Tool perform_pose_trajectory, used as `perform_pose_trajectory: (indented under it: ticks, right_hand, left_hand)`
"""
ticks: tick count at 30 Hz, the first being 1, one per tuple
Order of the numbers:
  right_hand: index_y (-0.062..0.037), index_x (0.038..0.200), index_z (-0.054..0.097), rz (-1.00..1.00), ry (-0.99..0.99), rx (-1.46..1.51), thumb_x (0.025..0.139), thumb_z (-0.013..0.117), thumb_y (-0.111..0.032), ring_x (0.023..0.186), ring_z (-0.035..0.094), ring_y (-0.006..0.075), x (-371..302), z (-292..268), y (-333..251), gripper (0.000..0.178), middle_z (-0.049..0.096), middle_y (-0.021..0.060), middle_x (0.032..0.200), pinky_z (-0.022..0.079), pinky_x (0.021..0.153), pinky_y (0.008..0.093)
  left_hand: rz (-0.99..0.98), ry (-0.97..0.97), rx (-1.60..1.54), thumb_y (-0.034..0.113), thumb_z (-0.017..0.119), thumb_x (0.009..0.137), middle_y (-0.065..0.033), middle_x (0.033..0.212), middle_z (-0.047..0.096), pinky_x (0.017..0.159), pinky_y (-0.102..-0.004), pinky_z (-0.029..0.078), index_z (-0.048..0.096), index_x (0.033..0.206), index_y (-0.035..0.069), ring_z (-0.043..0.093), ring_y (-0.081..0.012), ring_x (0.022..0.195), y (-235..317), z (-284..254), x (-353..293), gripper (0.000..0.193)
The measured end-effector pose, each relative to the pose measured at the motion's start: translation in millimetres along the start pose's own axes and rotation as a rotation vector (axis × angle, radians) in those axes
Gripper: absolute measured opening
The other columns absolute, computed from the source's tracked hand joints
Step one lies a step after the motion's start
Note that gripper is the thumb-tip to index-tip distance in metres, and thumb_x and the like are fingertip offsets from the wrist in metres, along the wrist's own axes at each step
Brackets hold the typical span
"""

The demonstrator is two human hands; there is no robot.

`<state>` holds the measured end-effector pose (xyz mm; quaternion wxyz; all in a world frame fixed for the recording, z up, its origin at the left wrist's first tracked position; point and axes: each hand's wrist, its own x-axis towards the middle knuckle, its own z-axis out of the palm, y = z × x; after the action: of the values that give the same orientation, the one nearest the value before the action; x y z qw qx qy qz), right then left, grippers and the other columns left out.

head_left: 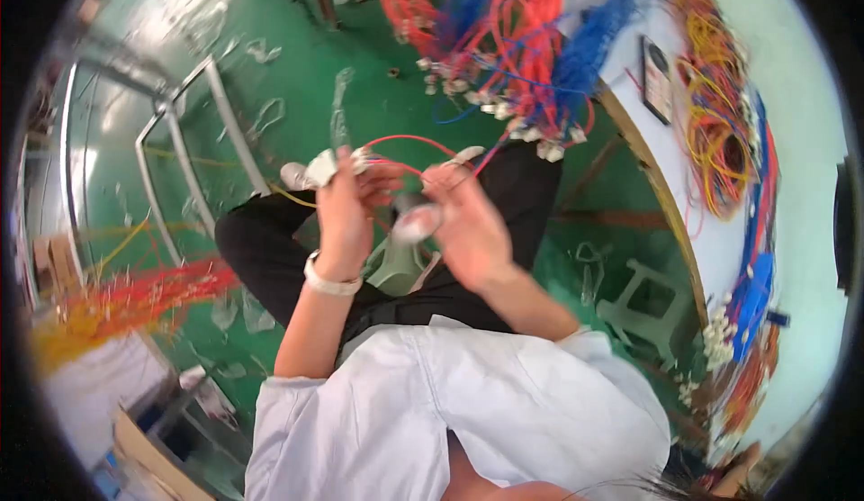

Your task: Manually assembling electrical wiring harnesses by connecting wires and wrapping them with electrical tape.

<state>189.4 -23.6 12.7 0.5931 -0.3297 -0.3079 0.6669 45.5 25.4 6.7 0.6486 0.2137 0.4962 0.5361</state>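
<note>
My left hand (346, 208) is closed around white plastic connectors (322, 168) and the ends of several wires. From it a red wire (405, 138) arches over to my right hand (470, 226), which is smeared by motion. The right fingertips are drawn together at the wire. Between the hands, beside the right palm, is a small round roll (417, 223) with a dark rim and pale centre, like a roll of tape. It is blurred, and whether the right hand holds it is unclear. A yellow wire (292, 197) trails left below the left hand.
Red and blue wire bundles (517, 33) with white connectors hang off the table (634, 132) at the right. A phone-like handset (656, 80) and yellow wire coils (711, 141) lie there. A metal frame (180, 145) stands left, near red wires (171, 285). A green stool (643, 307) stands under the table.
</note>
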Motion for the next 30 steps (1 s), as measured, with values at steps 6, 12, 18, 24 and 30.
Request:
perform_pose_trajectory:
  ticks: [6,12,18,24,30]
  right_hand:
    - [-0.0017,0.121,0.050,0.099,0.131,0.260,0.100,0.040,-0.013,0.115,0.051,0.0150,0,49,42,0.026,0.054,0.0081,0.124,0.038,0.098,0.0291]
    - [-0.0003,0.105,0.056,0.215,-0.046,-0.285,0.097,0.048,-0.009,0.090,0.056,0.0049,4,42,43,0.015,0.061,0.0069,0.103,0.044,0.075,0.0194]
    - [-0.0010,0.098,0.066,-0.327,-0.126,-0.752,0.080,0.067,-0.004,0.061,0.051,0.0103,13,52,12,0.019,0.058,0.0056,0.082,0.041,0.054,0.0223]
    - [-0.0011,0.090,0.067,-0.291,-0.274,-0.767,0.078,0.069,-0.002,0.073,0.050,0.0093,27,38,8,0.012,0.058,0.0059,0.089,0.042,0.065,0.0225]
    - [-0.0016,0.090,0.066,-0.276,-0.330,-0.761,0.078,0.070,-0.007,0.074,0.052,0.0112,33,32,5,0.013,0.058,0.0064,0.094,0.044,0.068,0.0243]
  left_hand:
    - [0.187,-0.030,-0.058,0.036,0.048,0.098,-0.0090,0.079,0.065,0.061,-0.0257,0.049,0.058,0.091,0.003,0.062,-0.0140,0.069,0,-6,-19,0.035]
    - [0.402,0.040,-0.022,0.030,0.049,0.098,-0.0022,0.064,0.053,0.051,-0.0249,0.039,0.051,0.081,0.005,0.047,-0.0089,0.055,14,-30,-16,0.030]
    - [0.416,0.110,0.119,0.031,0.051,0.097,0.0006,0.065,0.054,0.051,-0.0221,0.037,0.057,0.077,0.004,0.047,-0.0055,0.056,20,-40,-11,0.035]
    - [0.318,0.179,0.198,0.035,0.052,0.097,0.0014,0.067,0.057,0.050,-0.0201,0.037,0.059,0.079,0.004,0.048,-0.0037,0.058,20,-38,-13,0.035]
    - [0.324,0.145,0.219,0.033,0.052,0.097,0.0015,0.068,0.057,0.050,-0.0207,0.036,0.059,0.082,0.005,0.048,-0.0040,0.059,15,-38,-9,0.033]
